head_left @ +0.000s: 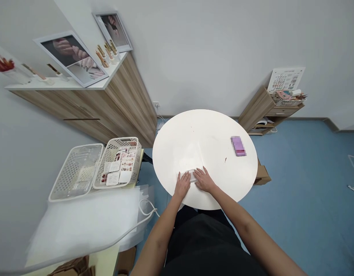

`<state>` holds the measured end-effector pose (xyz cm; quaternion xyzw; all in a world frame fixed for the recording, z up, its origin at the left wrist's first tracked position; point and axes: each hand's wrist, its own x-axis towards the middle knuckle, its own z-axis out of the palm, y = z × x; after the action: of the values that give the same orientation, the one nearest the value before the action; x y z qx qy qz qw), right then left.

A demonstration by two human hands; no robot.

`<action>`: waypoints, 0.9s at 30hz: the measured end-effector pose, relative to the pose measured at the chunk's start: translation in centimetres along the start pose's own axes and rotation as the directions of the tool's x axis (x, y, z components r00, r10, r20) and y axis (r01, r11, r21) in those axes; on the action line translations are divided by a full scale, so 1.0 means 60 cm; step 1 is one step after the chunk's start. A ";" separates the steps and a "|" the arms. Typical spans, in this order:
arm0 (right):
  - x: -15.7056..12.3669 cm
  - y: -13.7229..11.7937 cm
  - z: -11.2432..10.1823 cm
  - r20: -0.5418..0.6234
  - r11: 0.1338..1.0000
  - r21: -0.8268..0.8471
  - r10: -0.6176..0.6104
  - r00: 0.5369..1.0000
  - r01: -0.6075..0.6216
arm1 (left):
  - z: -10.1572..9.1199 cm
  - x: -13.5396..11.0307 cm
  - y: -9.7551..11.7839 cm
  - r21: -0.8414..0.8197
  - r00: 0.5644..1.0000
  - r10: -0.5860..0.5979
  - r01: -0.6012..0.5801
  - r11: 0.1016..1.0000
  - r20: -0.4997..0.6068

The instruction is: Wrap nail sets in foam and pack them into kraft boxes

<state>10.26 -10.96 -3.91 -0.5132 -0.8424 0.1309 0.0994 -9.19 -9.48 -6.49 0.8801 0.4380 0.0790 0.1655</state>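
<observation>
Resting near the edge of a round white table (204, 126), a small clear plastic piece (192, 175) is covered from either side by the left hand (181, 185) and the right hand (204, 180). Both hands are laid flat with the fingers extended, not clenched, though whether the piece is actually grasped cannot be told. A blurred pink packet (238, 146) is left lying further across the table, well apart from the hands. Two white perforated plastic baskets are placed side by side, touching, off to the left. The nearer basket (122, 140) is filled with printed cards (127, 164), some showing nail designs; the farther basket (68, 180) holds something translucent — too faint to be made out.
</observation>
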 end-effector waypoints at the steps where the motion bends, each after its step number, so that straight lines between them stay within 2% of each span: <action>1: 0.002 0.001 0.004 0.017 1.000 -0.019 -0.001 1.000 0.001 | -0.002 0.004 -0.002 -0.007 1.000 0.015 -0.015 1.000 -0.006; 5: 0.012 0.002 0.007 0.061 0.997 -0.074 0.024 0.998 -0.020 | -0.013 0.009 -0.010 -0.036 0.996 0.090 -0.090 0.995 -0.014; 10: 0.015 0.001 -0.024 0.214 0.999 0.031 0.015 0.977 -0.022 | -0.031 -0.008 -0.015 -0.207 0.994 0.109 -0.103 0.973 0.019; 15: 0.013 0.004 -0.052 0.284 0.963 0.207 0.111 0.953 -0.174 | -0.065 -0.017 -0.015 -0.414 0.992 0.015 0.038 0.909 0.122; 19: 0.028 0.006 -0.059 0.266 0.925 0.258 0.209 0.941 -0.278 | -0.082 -0.002 -0.024 -0.466 0.974 -0.118 0.197 0.863 0.193; 22: 0.047 0.006 -0.053 0.247 0.936 0.187 0.249 0.937 -0.298 | -0.073 0.015 -0.034 -0.444 0.955 -0.217 0.287 0.849 0.202; 27: 0.068 0.010 -0.030 0.169 0.961 0.015 0.271 0.948 -0.278 | -0.038 0.042 -0.046 -0.369 0.942 -0.316 0.336 0.867 0.115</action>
<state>9.46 -6.84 -2.27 -0.6108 -0.7654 0.2017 0.0201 -10.35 -5.42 -5.39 0.7456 0.5521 0.1115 0.3562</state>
